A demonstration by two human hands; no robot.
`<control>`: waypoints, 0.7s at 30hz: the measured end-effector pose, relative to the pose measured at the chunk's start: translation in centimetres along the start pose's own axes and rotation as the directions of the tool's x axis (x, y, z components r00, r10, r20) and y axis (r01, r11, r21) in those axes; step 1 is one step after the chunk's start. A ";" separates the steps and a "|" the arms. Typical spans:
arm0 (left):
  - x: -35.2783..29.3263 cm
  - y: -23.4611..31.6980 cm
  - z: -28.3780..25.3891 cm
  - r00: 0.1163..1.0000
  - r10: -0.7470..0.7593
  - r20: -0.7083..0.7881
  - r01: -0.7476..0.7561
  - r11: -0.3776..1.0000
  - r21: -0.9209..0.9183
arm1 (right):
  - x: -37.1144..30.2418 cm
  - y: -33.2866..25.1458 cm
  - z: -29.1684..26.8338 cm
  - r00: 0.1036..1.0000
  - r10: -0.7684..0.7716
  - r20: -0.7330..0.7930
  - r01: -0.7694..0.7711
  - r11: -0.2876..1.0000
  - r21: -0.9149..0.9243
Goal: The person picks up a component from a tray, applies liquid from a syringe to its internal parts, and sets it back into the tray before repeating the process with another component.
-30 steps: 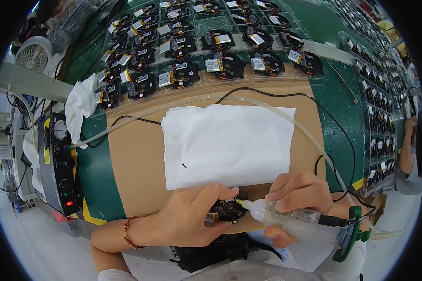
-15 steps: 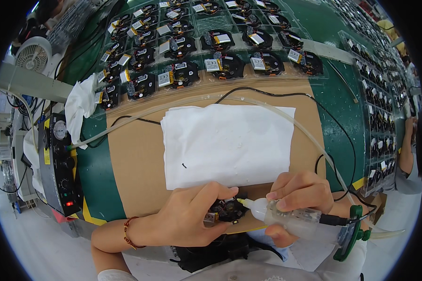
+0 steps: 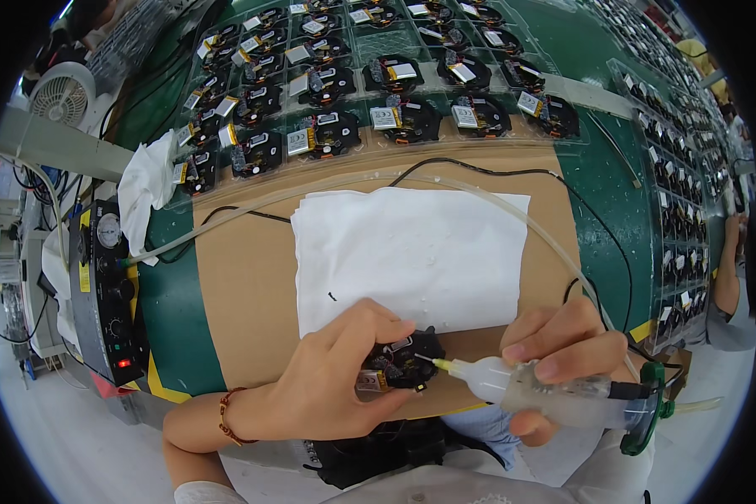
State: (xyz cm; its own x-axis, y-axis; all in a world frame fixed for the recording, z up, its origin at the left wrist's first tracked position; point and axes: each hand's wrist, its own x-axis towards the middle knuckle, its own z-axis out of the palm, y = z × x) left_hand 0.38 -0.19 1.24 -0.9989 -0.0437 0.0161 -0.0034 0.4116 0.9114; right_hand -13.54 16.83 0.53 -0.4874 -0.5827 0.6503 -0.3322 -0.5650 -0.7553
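Between the thumb and fingers of my left hand (image 3: 336, 370) is a round black circuit assembly (image 3: 401, 361) with a small silver battery pack at its lower left. My right hand (image 3: 567, 361) is wrapped round a translucent dispensing syringe (image 3: 546, 391) with a white front end and a green cap adapter at its back. The syringe's thin needle, with a yellow-green hub (image 3: 447, 365), points left and its tip is at the right part of the assembly; whether it touches I cannot tell. Just beyond both hands lies a folded white cloth (image 3: 412, 260) with a small black scrap on it.
Clear plastic trays (image 3: 370, 139) of similar assemblies span the far side. A black dispenser box (image 3: 105, 294) with a gauge stands at left; its pale hose (image 3: 269, 195) and a black cable arch across the brown cardboard (image 3: 244, 311). Tweezers (image 3: 615, 149) lie at right, near more trays (image 3: 676, 202).
My left hand has raised and turned the assembly, showing more of its face. The syringe has shifted right and its needle now shows against the assembly.
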 end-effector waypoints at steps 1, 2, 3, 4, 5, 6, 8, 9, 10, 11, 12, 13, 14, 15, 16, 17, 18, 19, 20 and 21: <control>0.0 0.1 0.0 1.000 0.006 0.000 -0.006 1.000 -0.005 | 0.0 -0.2 -0.1 1.000 0.000 0.003 0.000 1.000 -0.008; 0.1 0.2 0.0 1.000 -0.015 -0.001 0.015 0.999 -0.038 | 0.0 -0.2 -0.1 1.000 -0.015 -0.024 0.014 0.999 -0.034; 0.1 0.2 0.0 0.999 -0.036 -0.001 0.036 0.997 -0.070 | -0.1 -0.3 -0.2 0.998 -0.030 -0.050 0.027 0.998 -0.059; 0.1 0.2 -0.1 0.999 -0.038 -0.002 0.038 0.997 -0.070 | -0.2 -0.2 -0.1 0.998 -0.029 -0.050 0.026 0.998 -0.058; 0.1 0.1 -0.1 0.998 -0.059 -0.002 0.059 0.995 -0.083 | -0.3 -0.1 -0.1 0.997 -0.028 -0.074 0.024 0.999 -0.049; 0.1 0.1 -0.1 0.997 -0.080 -0.001 0.079 0.992 -0.096 | -0.3 -0.1 -0.1 0.995 -0.026 -0.099 0.022 0.999 -0.040; 0.1 -0.3 0.1 0.996 -0.079 -0.042 0.073 0.989 -0.129 | -0.2 -0.4 -0.2 0.996 -0.010 -0.084 0.006 0.999 -0.053; 0.1 -0.4 0.1 0.994 -0.078 -0.082 0.064 0.985 -0.161 | -0.1 -0.6 -0.3 0.997 0.005 -0.071 -0.009 0.998 -0.067; 0.0 -0.4 0.1 0.993 -0.083 -0.085 0.069 0.985 -0.159 | -0.1 -0.6 -0.4 0.998 0.006 -0.070 -0.011 0.998 -0.060; -0.1 -0.4 0.0 0.987 -0.138 -0.085 0.120 0.974 -0.190 | -0.2 -0.6 -0.5 0.999 0.013 -0.047 -0.016 0.998 -0.058; -0.1 -0.4 -0.1 0.978 -0.193 -0.084 0.170 0.960 -0.222 | -0.3 -0.5 -0.5 1.000 0.020 -0.025 -0.021 0.998 -0.055; -0.1 -0.6 0.0 0.977 -0.195 -0.085 0.172 0.960 -0.223 | -0.3 -0.4 -0.4 0.999 0.021 -0.024 -0.023 0.998 -0.053; 0.0 -0.8 0.1 0.978 -0.173 -0.120 0.143 0.964 -0.225 | -0.4 -0.3 -0.2 1.000 -0.003 -0.012 0.002 0.998 -0.060; 0.0 -1.0 0.2 0.976 -0.152 -0.154 0.115 0.967 -0.226 | -0.5 -0.1 -0.1 1.000 -0.026 0.001 0.026 0.998 -0.065; 0.1 -0.7 0.1 0.978 -0.146 -0.152 0.108 0.967 -0.231 | -0.4 -0.4 -0.3 1.000 -0.027 0.003 0.027 0.997 -0.074; 0.1 -0.3 0.0 0.964 -0.246 -0.104 0.203 0.929 -0.309 | -0.4 -0.7 -0.6 0.998 -0.015 0.059 0.019 0.997 -0.070; 0.1 0.0 -0.1 0.939 -0.340 -0.047 0.298 0.876 -0.380 | -0.3 -0.9 -0.8 0.993 -0.002 0.115 0.010 0.998 -0.065; 0.1 0.0 0.0 0.936 -0.348 -0.052 0.304 0.875 -0.376 | -0.4 -0.7 -0.7 0.993 -0.003 0.114 0.009 0.998 -0.054; 0.0 -0.2 0.1 0.940 -0.335 -0.070 0.280 0.870 -0.406 | -0.4 -0.4 -0.7 0.987 -0.045 0.155 0.055 0.997 -0.058; -0.1 -0.2 0.1 0.942 -0.323 -0.089 0.255 0.864 -0.435 | -0.4 0.0 -0.6 0.977 -0.088 0.195 0.101 0.993 -0.058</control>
State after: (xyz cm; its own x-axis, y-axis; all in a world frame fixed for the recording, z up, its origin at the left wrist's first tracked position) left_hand 0.47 -0.16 0.97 -0.9358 -0.2557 -0.2426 -0.2374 -0.0515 0.9701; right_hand -13.84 17.48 0.21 -0.2892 -0.6338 0.7174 -0.4262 -0.5858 -0.6893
